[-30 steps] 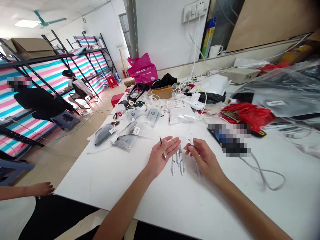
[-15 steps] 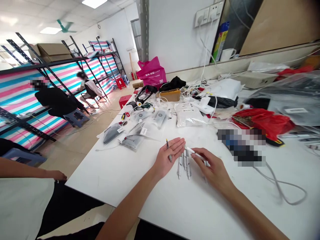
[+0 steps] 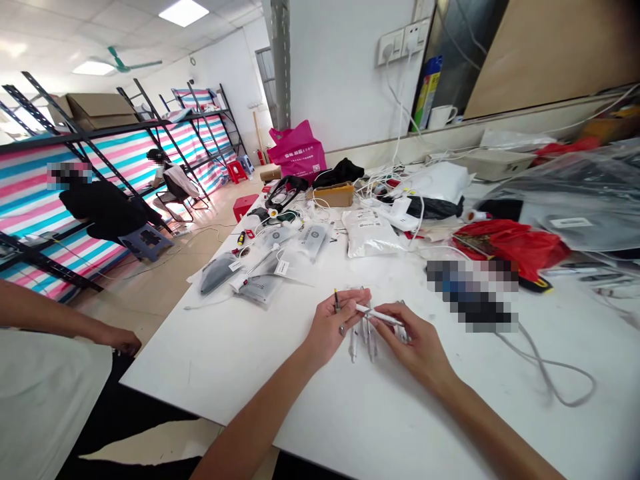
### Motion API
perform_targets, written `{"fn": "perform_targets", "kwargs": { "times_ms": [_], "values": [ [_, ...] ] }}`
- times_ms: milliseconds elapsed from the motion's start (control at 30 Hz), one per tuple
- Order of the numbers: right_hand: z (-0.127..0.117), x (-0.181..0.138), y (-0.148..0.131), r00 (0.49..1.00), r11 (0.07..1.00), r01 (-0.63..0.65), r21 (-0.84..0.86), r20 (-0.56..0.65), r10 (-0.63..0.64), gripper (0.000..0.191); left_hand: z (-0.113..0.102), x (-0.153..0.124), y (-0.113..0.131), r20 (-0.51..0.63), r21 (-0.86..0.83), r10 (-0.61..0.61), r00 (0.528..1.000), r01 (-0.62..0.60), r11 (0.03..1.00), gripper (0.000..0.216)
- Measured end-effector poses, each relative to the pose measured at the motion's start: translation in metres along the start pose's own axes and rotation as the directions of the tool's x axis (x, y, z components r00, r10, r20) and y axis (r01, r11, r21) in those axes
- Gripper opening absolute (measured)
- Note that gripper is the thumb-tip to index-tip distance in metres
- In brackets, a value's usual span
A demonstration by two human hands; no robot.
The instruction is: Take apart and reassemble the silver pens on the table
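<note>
My left hand is closed around a thin dark rod with a yellow tip; its grey lower end shows below the thumb. Between finger and thumb, my right hand grips a white pen, tilted slightly down to the right. The pen's left end meets the thumb and fingers of my left hand, and I cannot tell whether they pinch it. Several more white pens lie on the white table just under and behind both hands, partly hidden by them.
Clear bags with dark items lie at the left, and a white parcel stands beyond my hands. A blurred-out dark object with a cable and a red bag are at the right. Another person's hand is at the left edge.
My left fingers and thumb have curled in from a flat palm, closing around the dark rod. The white pen's end has come to the left thumb. The whole view has shifted slightly.
</note>
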State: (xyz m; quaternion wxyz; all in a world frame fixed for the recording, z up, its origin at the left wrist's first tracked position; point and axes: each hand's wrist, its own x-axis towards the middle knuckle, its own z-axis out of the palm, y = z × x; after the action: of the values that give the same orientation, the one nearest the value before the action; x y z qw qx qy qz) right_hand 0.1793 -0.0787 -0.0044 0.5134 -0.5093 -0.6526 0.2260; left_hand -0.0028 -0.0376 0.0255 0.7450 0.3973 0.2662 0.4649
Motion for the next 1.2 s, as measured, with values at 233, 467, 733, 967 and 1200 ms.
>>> {"fn": "perform_targets", "kwargs": {
  "times_ms": [233,467,733,967,1200],
  "values": [
    [-0.004,0.003,-0.009,0.986,0.992,0.117,-0.036,-0.115,-0.120,0.014,-0.001,0.001,-0.006,0.013,-0.072,-0.159,0.987,0.159,0.985,0.035],
    [-0.011,0.010,-0.017,0.980,0.991,0.118,-0.068,-0.153,-0.127,0.011,-0.007,0.004,-0.012,-0.023,-0.123,-0.221,0.975,0.216,0.968,0.030],
    [-0.013,0.007,-0.012,0.988,1.000,0.001,-0.015,-0.153,-0.004,0.020,-0.005,0.004,-0.010,-0.045,-0.149,-0.252,0.967,0.243,0.958,0.025],
    [-0.015,0.007,-0.006,0.975,0.997,0.028,0.076,-0.221,-0.011,0.018,-0.005,0.004,-0.012,-0.040,-0.164,-0.269,0.962,0.259,0.952,0.024],
    [-0.015,0.005,-0.009,0.935,0.962,0.251,0.105,-0.285,-0.213,0.016,-0.007,0.004,-0.007,-0.014,-0.299,-0.292,0.956,0.275,0.914,0.017]
  ]
}}
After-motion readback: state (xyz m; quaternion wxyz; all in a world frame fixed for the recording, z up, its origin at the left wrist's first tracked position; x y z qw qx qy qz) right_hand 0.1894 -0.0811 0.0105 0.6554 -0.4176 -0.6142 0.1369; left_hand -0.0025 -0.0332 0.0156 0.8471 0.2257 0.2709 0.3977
